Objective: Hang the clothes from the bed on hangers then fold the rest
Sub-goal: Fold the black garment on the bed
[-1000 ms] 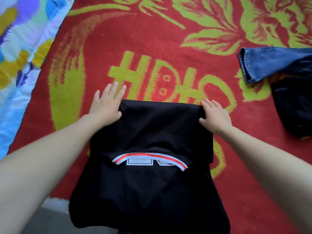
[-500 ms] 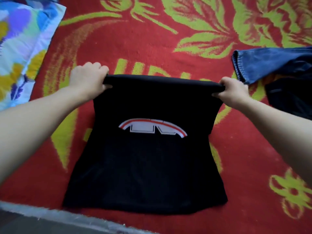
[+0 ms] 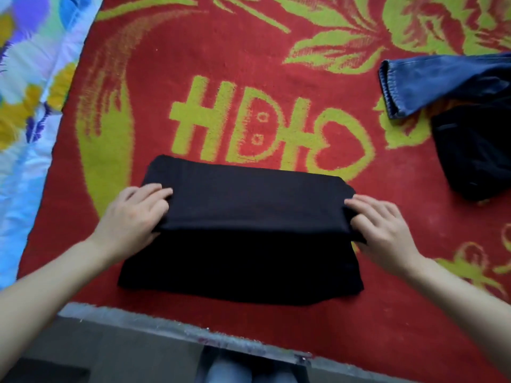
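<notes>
Black shirt [image 3: 249,217] lies on the red blanket [image 3: 221,78] of the bed, close to its near edge & right in front of me, w/ jeans [image 3: 442,81] and another dark garment [image 3: 475,156] well apart at far right. I reckon I'm mid-fold: left hand [image 3: 135,214] and right hand [image 3: 384,225] each grip one end of the top layer, fingers [image 3: 154,190] curled over it, so next move prob. calls for drawing that layer down evenly over the near half, both ends level, then pressing flat. Long axis runs left-right across me, folded edge on the far side, lower layer sticking out twd me.
</notes>
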Demonstrator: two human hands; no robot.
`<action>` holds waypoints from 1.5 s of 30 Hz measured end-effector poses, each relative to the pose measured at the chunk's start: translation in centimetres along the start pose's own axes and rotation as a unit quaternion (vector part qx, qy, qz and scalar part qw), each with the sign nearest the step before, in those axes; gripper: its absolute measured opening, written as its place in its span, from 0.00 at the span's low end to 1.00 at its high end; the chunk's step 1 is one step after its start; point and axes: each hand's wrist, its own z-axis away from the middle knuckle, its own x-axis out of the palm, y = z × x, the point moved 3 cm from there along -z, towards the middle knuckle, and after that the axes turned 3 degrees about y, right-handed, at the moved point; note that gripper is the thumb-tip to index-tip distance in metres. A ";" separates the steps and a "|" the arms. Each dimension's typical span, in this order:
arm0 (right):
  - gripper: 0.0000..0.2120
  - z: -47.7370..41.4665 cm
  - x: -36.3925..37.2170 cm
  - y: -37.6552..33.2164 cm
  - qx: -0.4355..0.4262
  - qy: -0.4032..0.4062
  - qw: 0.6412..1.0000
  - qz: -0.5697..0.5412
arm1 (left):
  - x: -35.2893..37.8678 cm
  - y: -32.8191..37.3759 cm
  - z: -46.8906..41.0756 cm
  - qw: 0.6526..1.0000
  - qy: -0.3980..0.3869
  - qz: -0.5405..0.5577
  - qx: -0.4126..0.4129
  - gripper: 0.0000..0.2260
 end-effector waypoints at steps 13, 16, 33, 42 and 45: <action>0.15 8.4 6.4 -8.4 0.080 -0.269 0.960 0.000 | 8.1 10.7 6.7 0.975 -0.084 0.037 -0.202 0.27; 0.18 6.5 6.8 -9.5 0.126 -0.200 0.971 -0.026 | 8.2 12.4 3.7 0.984 -0.048 0.045 -0.165 0.29; 0.48 10.5 8.8 -6.1 0.700 -0.165 0.675 -0.165 | 10.4 11.6 7.2 0.958 -0.066 0.052 -0.276 0.32; 0.08 5.4 7.7 -8.4 0.749 -0.122 0.595 -0.264 | 11.6 10.5 9.5 0.913 -0.195 0.092 -0.347 0.29; 0.12 0.2 4.7 -11.2 0.655 -0.155 0.726 -0.141 | 10.6 9.6 8.9 0.907 -0.193 0.138 -0.349 0.27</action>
